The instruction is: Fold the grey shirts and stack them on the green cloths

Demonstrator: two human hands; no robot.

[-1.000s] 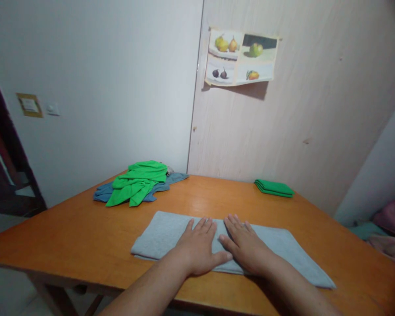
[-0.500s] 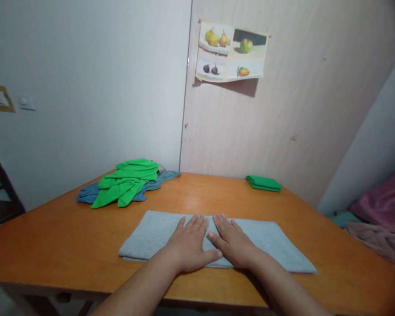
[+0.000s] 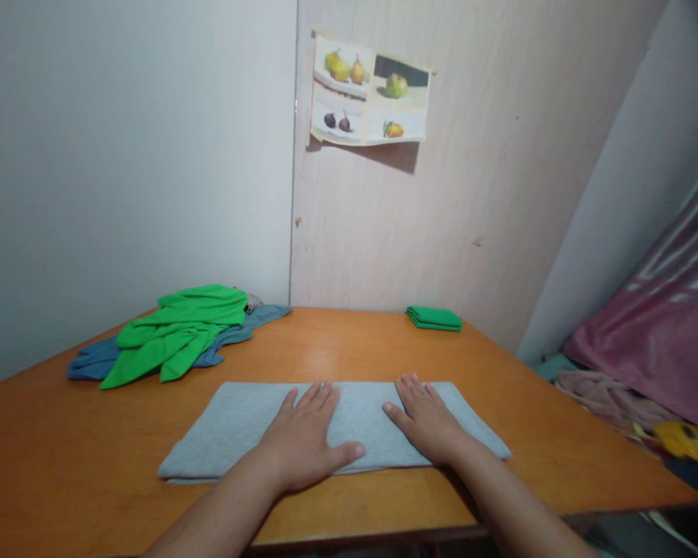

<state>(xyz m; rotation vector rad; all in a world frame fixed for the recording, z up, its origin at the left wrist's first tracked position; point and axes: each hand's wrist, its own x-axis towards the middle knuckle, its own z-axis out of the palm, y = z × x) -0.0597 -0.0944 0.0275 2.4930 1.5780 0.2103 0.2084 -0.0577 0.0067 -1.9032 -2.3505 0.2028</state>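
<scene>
A light grey cloth (image 3: 357,422), folded into a long flat strip, lies across the front of the wooden table. My left hand (image 3: 305,438) rests palm down on its middle, fingers stretched toward the far edge and the thumb pointing right. To the right, my right hand (image 3: 424,418) presses flat on the cloth too, with its fingers extended and thumb apart. Neither hand grips anything. Parts of the cloth beneath both palms and wrists are hidden.
At the back left of the table (image 3: 337,349) lies a loose heap with a bright green garment (image 3: 180,325) over a blue-grey one (image 3: 96,360). A folded green cloth (image 3: 434,318) sits at the back right. Pink fabric (image 3: 651,356) hangs beyond the right edge.
My hands have moved apart on the grey cloth, the right one sliding toward its right end. The view has turned to the right, so everything appears shifted left.
</scene>
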